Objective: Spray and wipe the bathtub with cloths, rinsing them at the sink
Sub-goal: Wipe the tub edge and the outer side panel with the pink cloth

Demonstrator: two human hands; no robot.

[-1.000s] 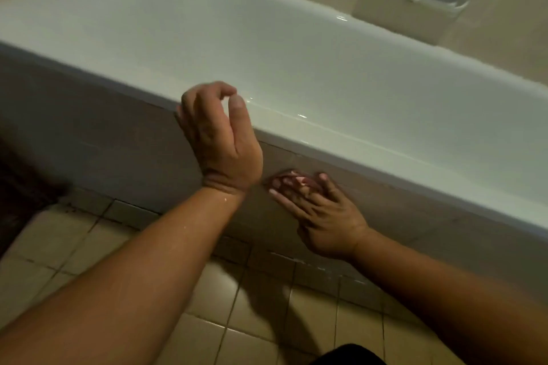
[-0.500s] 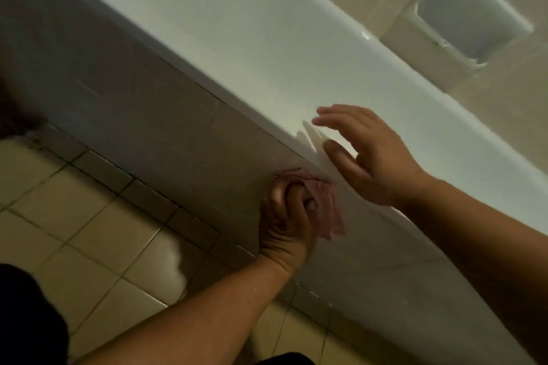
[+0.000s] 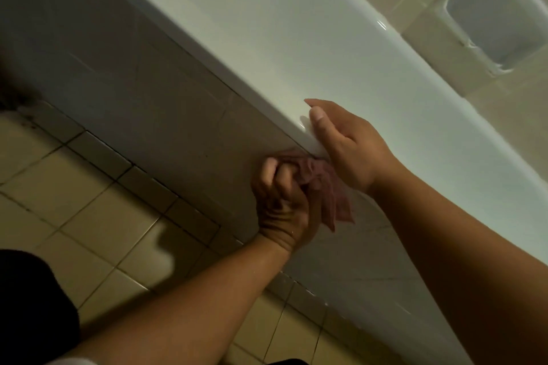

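The cloth (image 3: 327, 187) passed from the right hand (image 3: 351, 145) to the left hand (image 3: 281, 201), which came down off the bathtub rim (image 3: 237, 80) and gripped it bunched against the side panel (image 3: 148, 83). The right hand rose and settled on the rim just above.

Your left hand (image 3: 283, 201) holds the cloth (image 3: 327, 185) against the front panel (image 3: 148, 92), just under the bathtub (image 3: 296, 24) rim. Your right hand (image 3: 350, 142) rests on that rim, directly above. The floor (image 3: 74, 216) lies before the panel; the soap recess (image 3: 492, 18) is in the wall behind the bathtub.
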